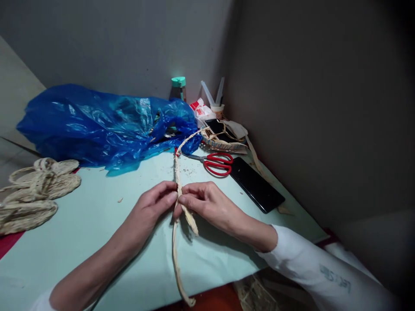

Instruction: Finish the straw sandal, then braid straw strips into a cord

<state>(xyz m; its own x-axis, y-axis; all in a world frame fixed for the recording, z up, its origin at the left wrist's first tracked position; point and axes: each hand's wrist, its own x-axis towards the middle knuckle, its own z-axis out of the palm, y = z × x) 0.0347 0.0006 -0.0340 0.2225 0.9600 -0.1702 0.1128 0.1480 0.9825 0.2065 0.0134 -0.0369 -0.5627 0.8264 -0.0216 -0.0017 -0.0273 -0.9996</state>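
A pale straw braid (177, 172) runs from a red clip near the blue bag down the light green table top (97, 224). Both hands meet at its working end. My left hand (155, 205) pinches the braid from the left with fingers closed. My right hand (207, 203) pinches it from the right, thumb and fingers pressed on the strands. Loose straw strips (177, 263) hang from below the hands over the table's front edge.
A crumpled blue plastic bag (100, 125) lies at the back. Red-handled scissors (218, 163) and a black phone (257, 185) lie to the right by the grey wall. Coils of braided straw (35, 185) sit at the left. A green-capped bottle (179, 86) and clutter fill the corner.
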